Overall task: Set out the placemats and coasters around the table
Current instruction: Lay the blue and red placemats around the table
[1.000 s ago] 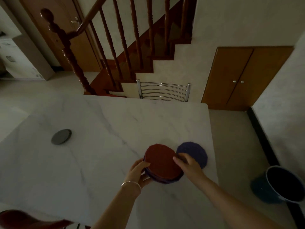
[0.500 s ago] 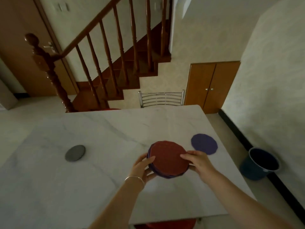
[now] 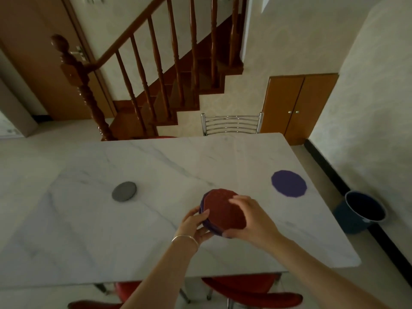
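A white marble table (image 3: 156, 175) with grey veins fills the middle of the view. Both hands hold a small stack of mats (image 3: 223, 211), red one on top and purple below, above the table at about 5 o'clock from its centre. The left hand (image 3: 196, 224) has its fingers clamped on the stack's left edge; the right hand (image 3: 249, 216) curls over the right edge, fingers pressed on the top mat. A purple mat (image 3: 289, 183) lies flat at 3 o'clock, near the table's right edge. A grey coaster (image 3: 124, 191) lies at 9 o'clock. At 12 o'clock stand a metal chair (image 3: 230, 125), a wooden staircase (image 3: 156, 85) and a cupboard (image 3: 298, 108). A dark bucket (image 3: 363, 210) sits on the floor by the right wall. Red chair seats (image 3: 252, 293) show under the near edge.
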Demonstrator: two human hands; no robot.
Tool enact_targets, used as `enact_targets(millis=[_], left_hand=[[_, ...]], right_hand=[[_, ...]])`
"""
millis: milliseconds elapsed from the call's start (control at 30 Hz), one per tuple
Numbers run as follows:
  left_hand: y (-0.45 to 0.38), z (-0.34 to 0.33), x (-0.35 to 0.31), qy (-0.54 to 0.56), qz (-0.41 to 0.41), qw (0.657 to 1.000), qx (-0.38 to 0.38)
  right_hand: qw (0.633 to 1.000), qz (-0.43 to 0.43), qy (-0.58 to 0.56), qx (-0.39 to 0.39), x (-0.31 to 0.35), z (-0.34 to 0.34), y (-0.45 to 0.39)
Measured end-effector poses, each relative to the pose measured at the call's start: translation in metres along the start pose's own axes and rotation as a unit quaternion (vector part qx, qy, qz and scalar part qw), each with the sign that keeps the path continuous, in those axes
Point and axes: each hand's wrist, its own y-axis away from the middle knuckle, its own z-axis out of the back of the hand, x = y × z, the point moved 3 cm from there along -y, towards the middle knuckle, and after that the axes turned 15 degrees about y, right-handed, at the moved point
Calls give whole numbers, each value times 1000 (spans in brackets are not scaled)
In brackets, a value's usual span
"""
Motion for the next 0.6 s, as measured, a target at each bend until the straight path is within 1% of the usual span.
enact_targets(millis=[33,67,233,333,500,600], left_hand=[[1,4,0,-1,-3,1000,-4],[2,7,-1,-4,-5,1000,-8],[4,16,-4,-8,-14,1000,-8],[2,19,-4,-2,-7,1000,0],[-5,19,-1,26,-13,1000,3],[-6,21,0,34,-11,999,1]], right_hand=[[999,40,25,27,7,-6,1],[997,56,25,46,10,-11,0],[989,71,-79,98,6,-11,-10],[984,88,-104,119,1,-9,-12],[981,113,-79,137,-5,-12,-15],[977,118,-91,153,-5,-13,-15]])
